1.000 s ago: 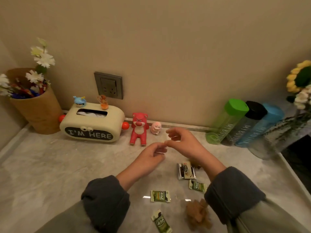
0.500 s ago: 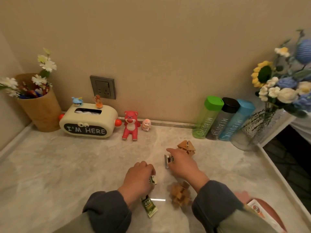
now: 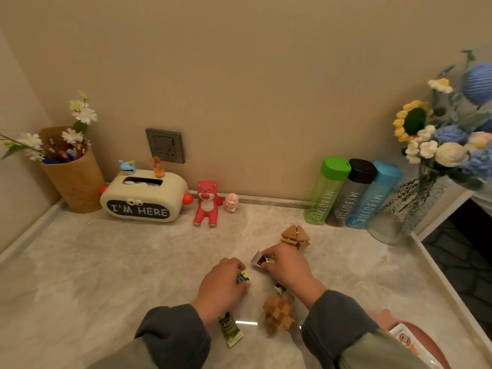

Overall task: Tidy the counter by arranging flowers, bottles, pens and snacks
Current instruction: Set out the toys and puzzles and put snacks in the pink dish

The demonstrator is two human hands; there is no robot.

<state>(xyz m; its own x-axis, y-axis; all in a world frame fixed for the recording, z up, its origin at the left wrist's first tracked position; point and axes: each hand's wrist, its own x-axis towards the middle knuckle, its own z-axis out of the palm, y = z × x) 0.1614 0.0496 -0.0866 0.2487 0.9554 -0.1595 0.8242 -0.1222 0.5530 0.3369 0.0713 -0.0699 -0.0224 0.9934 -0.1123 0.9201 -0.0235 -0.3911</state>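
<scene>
Snack gathering judged in hand; green packet [image 3: 242,277] pinched by left hand [image 3: 222,284] fingers, just beyond and left of nearer wooden puzzle [image 3: 279,312]; brown packet [image 3: 262,261] pinched by right hand [image 3: 288,270], beyond puzzle; loose packet [image 3: 231,330] on bench [image 3: 133,262] left of puzzle, probably to be collected next.

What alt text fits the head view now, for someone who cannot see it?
The left hand grips a green snack packet and the right hand pinches a dark packet on a marble counter. Three bottles and a vase of flowers stand at the back right.
</scene>
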